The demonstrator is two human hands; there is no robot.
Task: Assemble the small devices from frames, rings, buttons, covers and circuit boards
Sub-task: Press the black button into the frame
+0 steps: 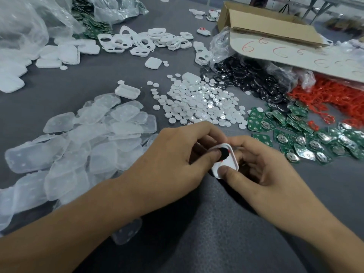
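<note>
1. The frame [229,161] sits between both hands, its long axis running near to far.
2. The left hand [173,160] fingers [208,157] pinch its far end, thumb on the button [224,152].
3. The right hand [262,170] grips its near end; seating the button likely falls to the left thumb.

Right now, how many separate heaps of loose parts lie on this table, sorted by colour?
White heaps (open frames, solid shells, small round buttons): 3
Clear plastic covers: 1
Black round buttons: 1
Red plastic rings: 1
Green circuit boards, near right and far left: 2
Total: 9
</note>
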